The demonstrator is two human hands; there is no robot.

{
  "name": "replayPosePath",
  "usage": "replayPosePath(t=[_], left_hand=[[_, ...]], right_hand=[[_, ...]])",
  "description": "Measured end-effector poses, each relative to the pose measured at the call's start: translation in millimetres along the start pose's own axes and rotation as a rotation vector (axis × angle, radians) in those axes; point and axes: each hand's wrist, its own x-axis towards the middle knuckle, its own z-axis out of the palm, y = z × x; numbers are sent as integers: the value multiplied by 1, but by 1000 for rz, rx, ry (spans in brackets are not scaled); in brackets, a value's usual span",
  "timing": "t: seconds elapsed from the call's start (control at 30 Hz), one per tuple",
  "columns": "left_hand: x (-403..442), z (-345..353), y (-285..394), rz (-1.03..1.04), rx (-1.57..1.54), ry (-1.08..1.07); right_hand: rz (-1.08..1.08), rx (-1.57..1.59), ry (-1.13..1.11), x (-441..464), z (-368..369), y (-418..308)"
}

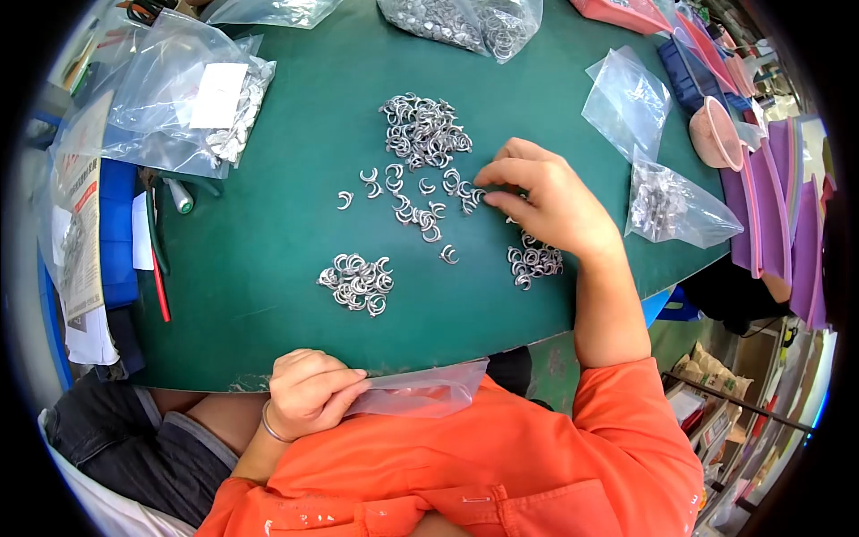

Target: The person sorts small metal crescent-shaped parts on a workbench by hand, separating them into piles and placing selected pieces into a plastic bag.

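Small silver crescent-shaped metal pieces lie on the green table (259, 259) in a large pile (425, 132), a smaller pile (358, 282) at the near left, and another pile (535, 261) under my right wrist. Loose crescents (414, 213) are scattered between them. My right hand (541, 192) is over the table, thumb and forefinger pinched at a metal crescent (472, 199) by the scattered group. At the table's front edge my left hand (313, 391) is closed on a clear plastic bag (429, 391), which hangs across my lap and looks flat.
Bags of metal parts lie at the back (465, 25), the left (234, 116) and the right (671, 204). A pink cup (716, 134), a blue basket (689, 76) and purple dividers (774, 206) line the right edge. A red pen (161, 286) lies at left.
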Motion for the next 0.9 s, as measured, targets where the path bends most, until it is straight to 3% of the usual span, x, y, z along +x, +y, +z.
replayPosePath(t=[0.27, 0.43, 0.53, 0.67, 0.73, 0.9], left_hand=[[2, 0, 1, -9, -11, 6], [1, -1, 0, 0, -3, 0], [2, -1, 0, -11, -12, -7], [0, -1, 0, -14, -3, -4], [0, -2, 0, -19, -2, -9], [0, -2, 1, -28, 5, -12]], right_hand=[[-19, -113, -32, 5, 4, -3], [184, 233, -21, 3, -5, -6], [181, 336, -34, 2, -11, -5], [137, 288, 73, -3, -22, 2], [182, 135, 30, -6, -32, 5], [223, 119, -74, -8, -33, 7]])
